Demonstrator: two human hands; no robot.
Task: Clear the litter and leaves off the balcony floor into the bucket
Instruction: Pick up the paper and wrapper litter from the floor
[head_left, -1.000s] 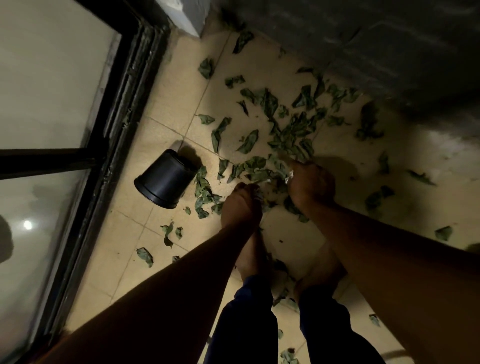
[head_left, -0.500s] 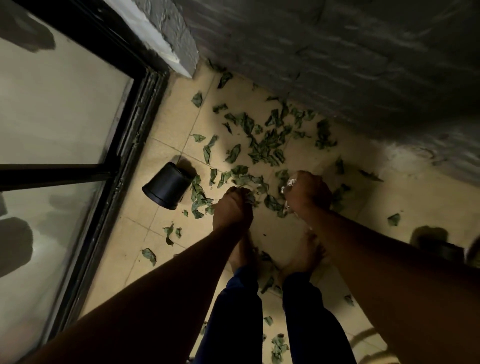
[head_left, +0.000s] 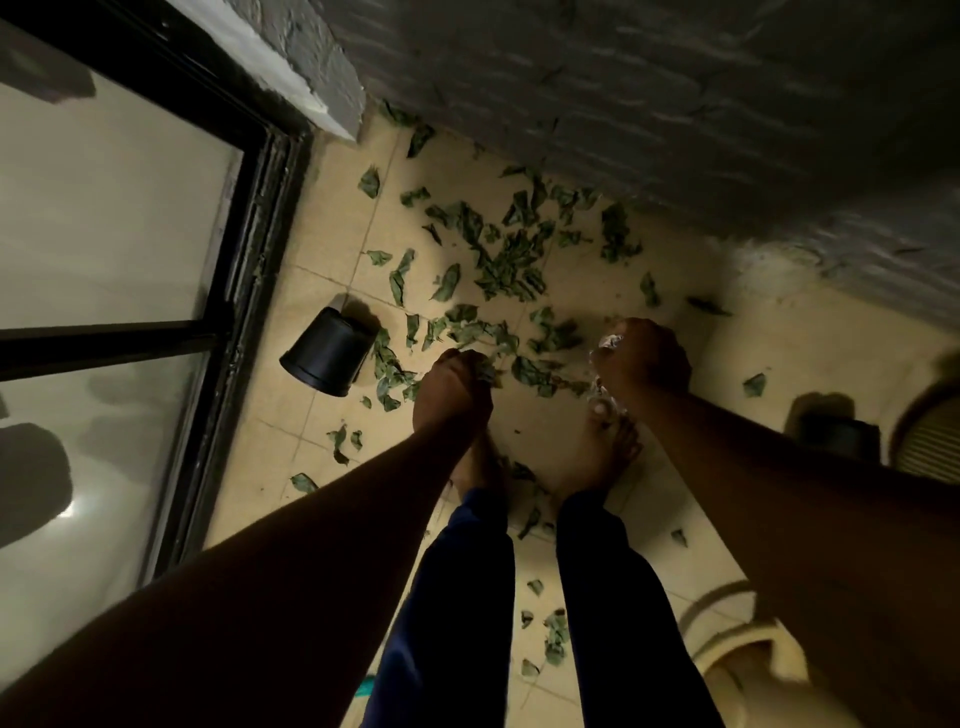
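Note:
Green leaves (head_left: 506, 260) lie scattered over the cream tiled balcony floor (head_left: 675, 291), thickest in a heap near the grey wall. My left hand (head_left: 449, 389) hangs above the floor with its fingers curled round a bunch of leaves. My right hand (head_left: 644, 358) grips a crumpled piece of shiny clear plastic litter (head_left: 605, 345). A cream bucket (head_left: 727, 639) with a wire handle shows at the bottom right, by my right arm. My bare feet stand on the tiles below my hands.
A black pot (head_left: 324, 353) lies tipped on its side beside the black frame of the glass door (head_left: 228, 291) on the left. A rough grey wall (head_left: 623, 104) runs along the far side. A dark small container (head_left: 836, 434) stands at the right, next to a ribbed round object.
Both hands have risen from the leaf pile, each keeping what it grabbed. The view pulled back and up, bringing the bucket and the dark container at the right into sight.

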